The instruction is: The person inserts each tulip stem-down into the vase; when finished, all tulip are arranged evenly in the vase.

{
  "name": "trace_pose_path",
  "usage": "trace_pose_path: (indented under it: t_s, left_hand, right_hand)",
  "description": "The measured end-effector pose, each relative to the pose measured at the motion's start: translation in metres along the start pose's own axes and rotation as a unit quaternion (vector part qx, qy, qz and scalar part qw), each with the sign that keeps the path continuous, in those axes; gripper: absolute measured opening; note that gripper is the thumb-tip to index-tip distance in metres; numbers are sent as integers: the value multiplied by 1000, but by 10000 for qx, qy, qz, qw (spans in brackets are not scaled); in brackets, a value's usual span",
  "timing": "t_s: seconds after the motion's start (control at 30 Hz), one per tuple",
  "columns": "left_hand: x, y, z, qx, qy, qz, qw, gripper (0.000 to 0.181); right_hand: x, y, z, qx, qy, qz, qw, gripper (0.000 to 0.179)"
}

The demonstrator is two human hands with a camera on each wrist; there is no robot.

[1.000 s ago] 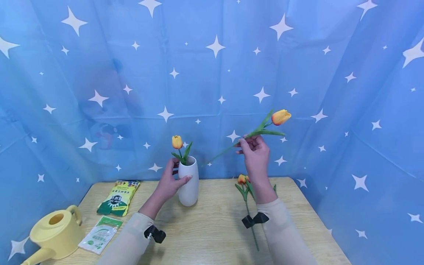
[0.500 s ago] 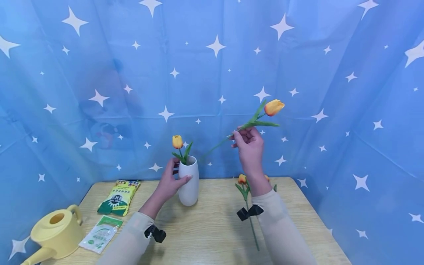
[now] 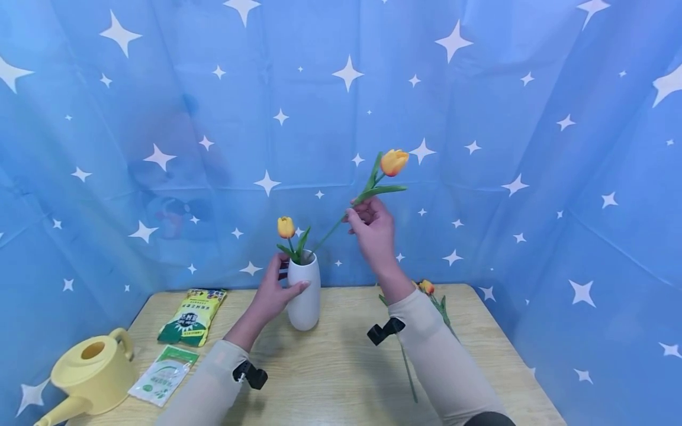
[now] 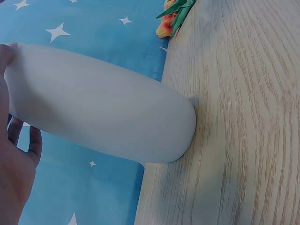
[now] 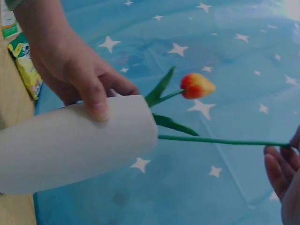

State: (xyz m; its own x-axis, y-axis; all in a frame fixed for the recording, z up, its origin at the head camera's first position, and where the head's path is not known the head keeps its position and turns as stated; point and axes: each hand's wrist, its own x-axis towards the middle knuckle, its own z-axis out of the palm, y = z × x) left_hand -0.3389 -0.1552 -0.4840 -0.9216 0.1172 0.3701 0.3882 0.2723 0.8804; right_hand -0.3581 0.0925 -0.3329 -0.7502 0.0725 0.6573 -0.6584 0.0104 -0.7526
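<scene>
My left hand (image 3: pixel 274 296) grips the white vase (image 3: pixel 305 296) near its top, thumb on the front and fingers round the far side. The vase stands upright on the table; one yellow-orange tulip (image 3: pixel 285 228) with green leaves rises from its mouth. Up and to the right, my right hand (image 3: pixel 375 231) pinches the stem of a second tulip (image 3: pixel 394 163) just under its leaves. That stem slants down to the left, and its lower end is inside the vase mouth, as the right wrist view also shows along the green stem (image 5: pixel 220 140).
More tulips (image 3: pixel 427 287) lie on the wooden table (image 3: pixel 330 367) at the right, partly behind my right forearm. At the left are a yellow watering can (image 3: pixel 93 376), a yellow-green packet (image 3: pixel 192 316) and a white-green packet (image 3: pixel 164 376). A blue starred curtain (image 3: pixel 341 118) hangs behind.
My right hand has moved left and slightly up with its tulip, and the stem's end has gone from beside the vase into its mouth. The left hand and vase have stayed put.
</scene>
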Motion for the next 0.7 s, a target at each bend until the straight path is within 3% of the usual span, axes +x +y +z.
trace_pose_path:
  t_s: [0.23,0.7]
  left_hand:
    - [1,-1,0,41,8,58,10000,76]
    - [2,-2,-2,76,3,111,9999,77]
  right_hand:
    - [-5,9,19,-392,-455,178,9980,8]
    - [-14,29,37,-902,-1045,322,9899,16]
